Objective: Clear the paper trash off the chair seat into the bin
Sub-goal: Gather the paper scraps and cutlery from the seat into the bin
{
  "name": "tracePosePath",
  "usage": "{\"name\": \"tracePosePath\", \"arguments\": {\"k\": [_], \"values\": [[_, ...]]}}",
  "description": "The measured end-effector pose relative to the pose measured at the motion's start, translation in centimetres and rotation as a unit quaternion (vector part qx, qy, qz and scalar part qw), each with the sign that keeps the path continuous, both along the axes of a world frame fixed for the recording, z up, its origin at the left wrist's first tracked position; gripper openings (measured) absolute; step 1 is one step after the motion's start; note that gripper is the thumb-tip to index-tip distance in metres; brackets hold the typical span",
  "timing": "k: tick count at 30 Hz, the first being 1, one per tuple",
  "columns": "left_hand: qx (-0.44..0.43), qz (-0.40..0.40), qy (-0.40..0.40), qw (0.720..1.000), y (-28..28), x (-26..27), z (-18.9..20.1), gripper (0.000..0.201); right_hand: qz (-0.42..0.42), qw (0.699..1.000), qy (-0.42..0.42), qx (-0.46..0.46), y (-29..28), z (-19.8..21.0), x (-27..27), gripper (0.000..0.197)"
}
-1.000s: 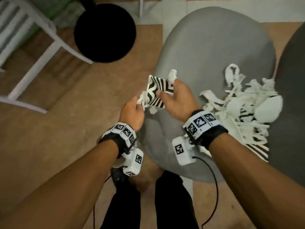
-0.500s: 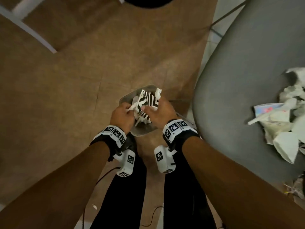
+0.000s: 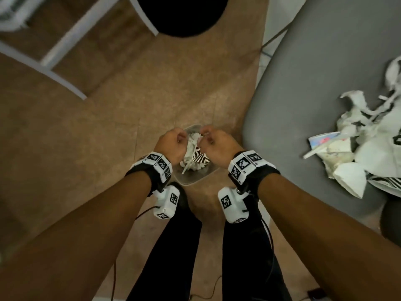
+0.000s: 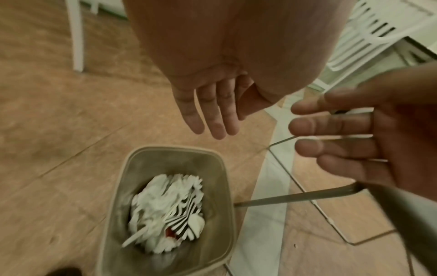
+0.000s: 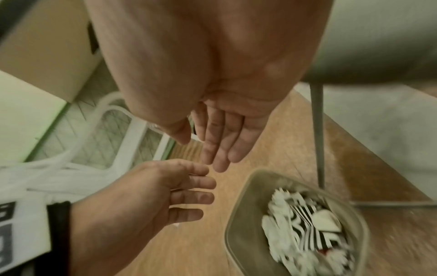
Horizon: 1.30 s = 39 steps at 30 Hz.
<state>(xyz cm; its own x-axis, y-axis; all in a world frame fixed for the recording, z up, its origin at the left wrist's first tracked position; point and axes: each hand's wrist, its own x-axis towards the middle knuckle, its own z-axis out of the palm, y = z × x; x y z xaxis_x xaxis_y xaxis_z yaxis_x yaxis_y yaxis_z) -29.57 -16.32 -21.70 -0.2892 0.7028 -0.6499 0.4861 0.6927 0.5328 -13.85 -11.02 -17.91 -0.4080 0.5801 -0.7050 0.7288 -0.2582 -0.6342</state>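
With both our left hand (image 4: 210, 104) and right hand (image 5: 220, 138) spread empty over the bin (image 4: 222, 168), that wad (image 4: 165, 211) lies inside, so next we likely return for the scraps (image 3: 358, 148) on the seat (image 3: 314, 83).

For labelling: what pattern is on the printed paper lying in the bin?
Black-and-white wavy stripes on the printed paper, among plain white scraps; clearest in the left wrist view.
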Motion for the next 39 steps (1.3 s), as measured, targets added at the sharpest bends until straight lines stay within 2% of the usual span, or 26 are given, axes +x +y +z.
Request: {"name": "tracePosePath", "arguments": {"k": [3,6,9,11,14,16,17,18,20,22,24,27,29,32,34,36,39], "values": [[0.030,-0.051,0.024,0.998,3.9,2.0,4.0,0.020,-0.039,0.998,0.026,0.043,2.9,4.4,2.8,0.029],[0.050,-0.104,0.028,0.993,8.0,6.4,6.8,0.022,-0.091,0.993,0.024,0.072,5.7,7.6,7.7,0.024],[0.083,-0.204,0.015,0.975,10.8,13.5,8.7,0.023,-0.170,0.980,0.013,0.102,7.6,8.0,15.2,0.024],[0.104,-0.291,0.008,0.951,11.8,19.1,9.3,0.022,-0.213,0.971,-0.001,0.106,8.3,7.5,20.8,0.025],[0.132,-0.424,0.015,0.896,12.4,27.0,9.2,0.022,-0.268,0.954,-0.046,0.126,8.9,8.3,27.8,0.020],[0.100,-0.486,0.042,0.867,12.2,30.9,8.7,0.048,-0.284,0.948,-0.068,0.128,9.2,8.2,31.6,0.019],[0.080,-0.498,0.063,0.861,12.1,32.2,8.2,0.063,-0.286,0.946,-0.075,0.133,9.4,8.0,33.1,0.019],[0.061,-0.493,0.079,0.864,12.0,33.1,7.7,0.076,-0.289,0.944,-0.082,0.133,9.6,7.9,34.4,0.018],[0.039,-0.450,0.086,0.888,11.8,34.1,7.0,0.093,-0.297,0.942,-0.090,0.126,10.2,7.7,35.9,0.018],[0.030,-0.418,0.080,0.904,12.0,34.2,6.8,0.100,-0.274,0.945,-0.112,0.138,10.7,7.8,36.8,0.019],[0.026,-0.403,0.077,0.912,12.6,33.7,6.8,0.097,-0.192,0.956,-0.156,0.155,11.1,7.7,37.3,0.023],[0.017,-0.384,0.077,0.920,13.8,32.2,6.9,0.099,-0.031,0.965,-0.223,0.133,11.1,7.1,37.0,0.044],[0.005,-0.380,0.096,0.920,14.5,31.3,6.9,0.103,0.062,0.952,-0.272,0.123,11.0,6.4,36.7,0.057],[-0.012,-0.386,0.121,0.914,14.9,30.6,7.0,0.098,0.144,0.928,-0.313,0.141,11.0,5.9,36.2,0.054],[-0.026,-0.383,0.125,0.915,15.0,30.3,6.9,0.095,0.155,0.925,-0.320,0.136,11.2,5.8,35.9,0.048],[-0.034,-0.365,0.123,0.922,15.0,30.0,6.9,0.091,0.128,0.934,-0.312,0.120,11.5,5.8,35.7,0.041],[-0.008,-0.351,0.134,0.927,14.8,29.4,6.9,0.078,0.007,0.962,-0.248,0.113,12.0,6.5,35.1,0.029]]}}
